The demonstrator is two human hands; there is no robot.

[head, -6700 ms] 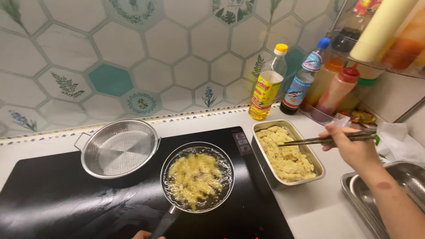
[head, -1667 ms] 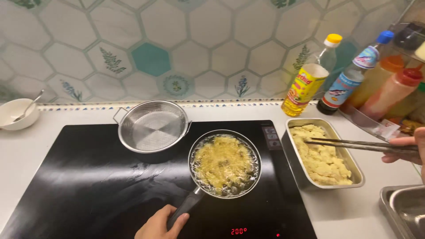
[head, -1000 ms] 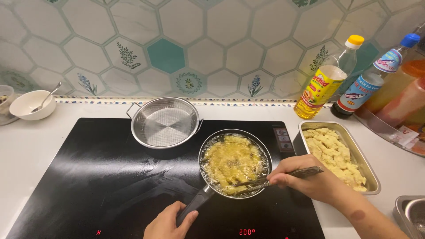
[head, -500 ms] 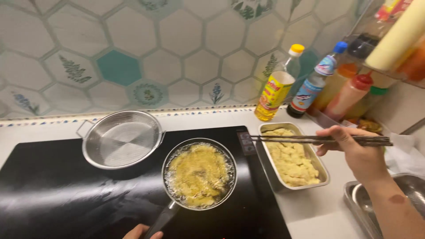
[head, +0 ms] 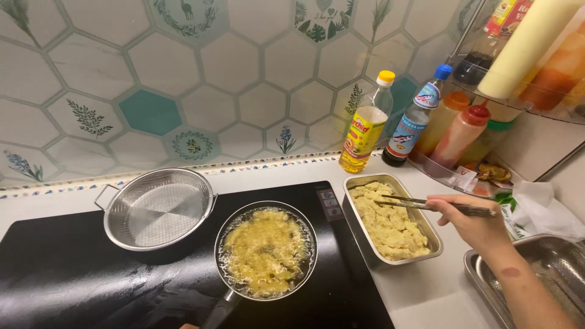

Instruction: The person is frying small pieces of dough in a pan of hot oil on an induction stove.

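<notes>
A small frying pan (head: 265, 209) of bubbling yellow pieces in oil sits on the black cooktop (head: 73, 280). Right of it stands a rectangular metal tray (head: 364, 234) filled with pale yellow battered pieces. My right hand (head: 472, 219) holds metal chopsticks (head: 414, 204) whose tips reach over the tray's far part, at the pieces. My left hand is out of view; only a sliver of skin shows at the bottom edge by the pan's dark handle (head: 220, 309).
A round wire strainer basket (head: 157, 208) rests on the cooktop's back left. An oil bottle (head: 366, 123), a blue-capped bottle (head: 417, 117) and sauce bottles stand at the tiled wall. A steel sink (head: 542, 268) lies at the right, with white crumpled paper (head: 542, 210) beside it.
The view shifted right and nearer. My right hand brought the chopsticks from the pan over to the tray and lowered their tips onto the pieces. My left hand dropped out of view.
</notes>
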